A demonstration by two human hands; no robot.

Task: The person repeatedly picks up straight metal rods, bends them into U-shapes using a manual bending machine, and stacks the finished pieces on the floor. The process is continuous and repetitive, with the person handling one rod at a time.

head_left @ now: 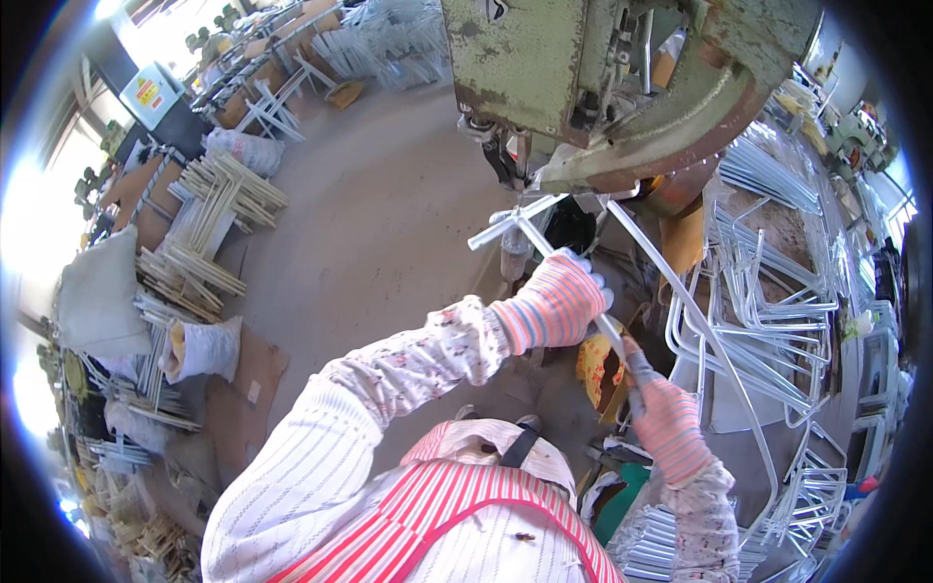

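Observation:
Striped knit gloves cover both my hands. My left hand (554,303) is closed around a silvery metal tube frame (537,239), whose crossed far end lies under the head of a worn green press machine (515,73). Lower down and to the right, my right hand (669,420) grips the near end of the same tube, fingers pointing up along it. A long bent metal tube (680,296) runs from beneath the press down past the right of my right hand. Whether it joins the held frame, I cannot tell.
Bent metal tube frames (768,350) are piled at the right. A yellow patterned cloth (598,374) hangs below the press. On the left are stacked pale rods (219,199), an open white sack (204,350) and cardboard (248,389). More silvery frames (384,44) stand at the back.

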